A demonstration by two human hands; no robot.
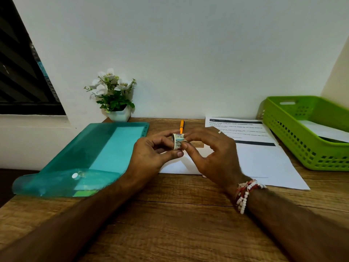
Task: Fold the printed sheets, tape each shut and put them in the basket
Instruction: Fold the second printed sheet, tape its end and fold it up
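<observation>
A small roll of patterned tape [177, 140] is held above the wooden desk by my left hand [151, 156], thumb and fingers around it. My right hand [209, 156] pinches at the roll's edge with thumb and forefinger. Under both hands lies a folded white sheet [181, 165], partly hidden. A printed sheet [251, 146] with black bars lies flat to the right. The green basket [302, 148] stands at the far right with white folded paper [324, 131] inside.
A teal plastic folder [85, 159] lies at the left. An orange pen [181, 125] rests behind the hands. A white pot of flowers [115, 97] stands against the wall. The wooden desk [179, 224] extends toward me.
</observation>
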